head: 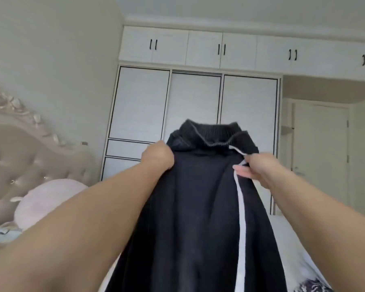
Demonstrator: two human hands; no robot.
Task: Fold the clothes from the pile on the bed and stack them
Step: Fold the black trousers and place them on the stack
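Note:
A black garment (194, 207) with a ribbed elastic waistband at the top and a white stripe down its right side hangs in the air in front of me. My left hand (158, 157) grips its left edge just below the waistband. My right hand (255, 168) pinches the right edge at the white stripe. Both arms reach forward and hold the garment up, stretched between them. The lower part of the garment runs out of the bottom of the frame. The pile of clothes is hidden from view.
The bed (291, 245) with light bedding lies below. A padded headboard (19, 157) and a pink pillow (44, 201) are at the left. A white wardrobe (143, 106) stands ahead, a door (322, 157) at the right. A patterned fabric (312, 288) shows at the bottom right.

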